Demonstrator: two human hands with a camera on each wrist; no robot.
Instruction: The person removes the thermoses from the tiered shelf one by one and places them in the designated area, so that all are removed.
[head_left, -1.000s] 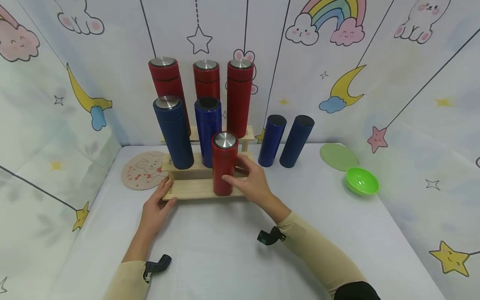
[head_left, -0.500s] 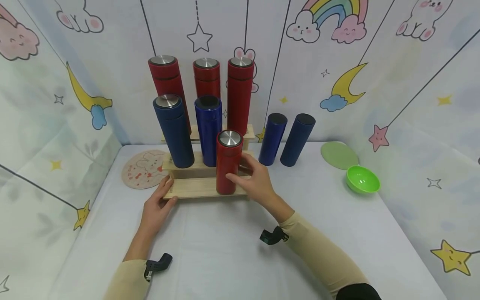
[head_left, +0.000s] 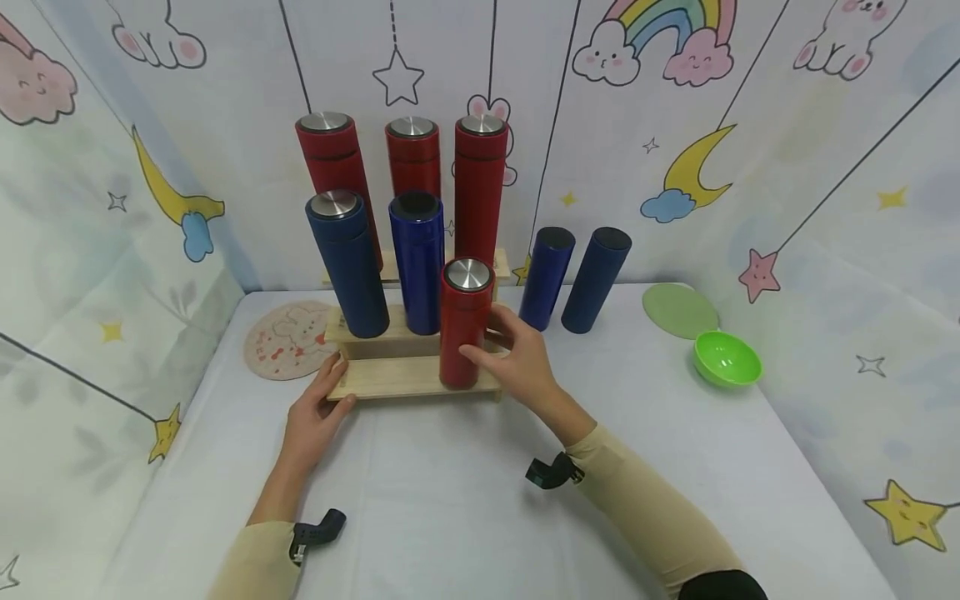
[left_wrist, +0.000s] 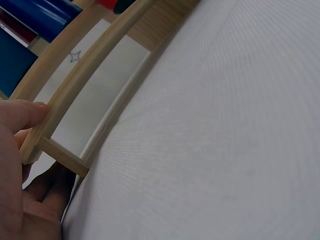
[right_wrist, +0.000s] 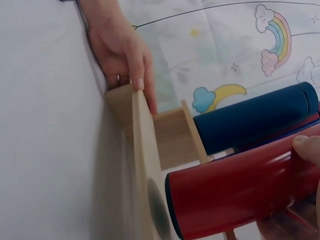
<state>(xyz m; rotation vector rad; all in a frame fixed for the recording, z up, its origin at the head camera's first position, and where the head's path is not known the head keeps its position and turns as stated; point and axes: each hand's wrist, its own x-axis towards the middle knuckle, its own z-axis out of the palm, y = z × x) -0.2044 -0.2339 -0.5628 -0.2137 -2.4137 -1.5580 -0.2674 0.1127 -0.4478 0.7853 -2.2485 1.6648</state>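
my right hand (head_left: 517, 360) is wrapped around the red bottle (head_left: 465, 325), fingers curled on its right side and the thumb across the front, so it's clamped on the body about halfway up. the bottle stands upright at the right end of the lowest step of the wooden stepped rack (head_left: 390, 377); in the right wrist view its base looks close to the step's board, but i can't tell whether it is fully seated or just off the wood. my left hand (head_left: 315, 412) holds the rack's front left corner, thumb on top and fingers under the edge, pinching the frame to steady it.

as i judge it, the work is well along: three red bottles fill the top step, and two blue bottles (head_left: 382, 258) stand on the middle step with a free spot to their right. the bottom step carries only the red one i'm holding. two more blue bottles (head_left: 573, 279) stand on the table just right of the rack, not yet on it. so the current placement looks nearly finished, with those two, and the open spots, left.

the bottle sits directly in my right palm, just left of it and touching.
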